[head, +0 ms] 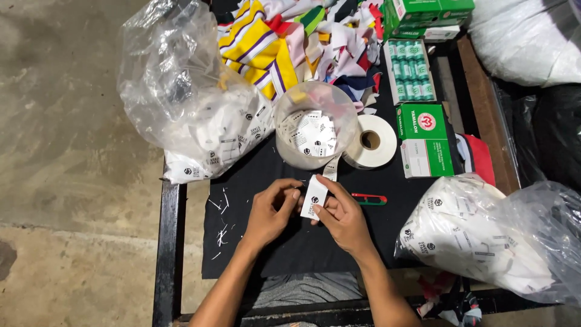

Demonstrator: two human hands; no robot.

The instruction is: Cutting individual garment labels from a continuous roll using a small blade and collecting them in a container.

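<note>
A small white label [315, 196] stands nearly upright between both hands, its long axis tilted slightly, upper end leaning toward the clear plastic tub [315, 124] of labels just beyond. The left hand [271, 213] pinches its lower left edge with thumb and fingertips; the right hand [345, 217] grips its right side. They work over a black cloth on the bench [169, 242], which stands on a bare concrete floor [66, 151]. The label's print is too small to make out, its lower end is hidden by fingers, and the plastic bag [484, 236] at right is cut off.
</note>
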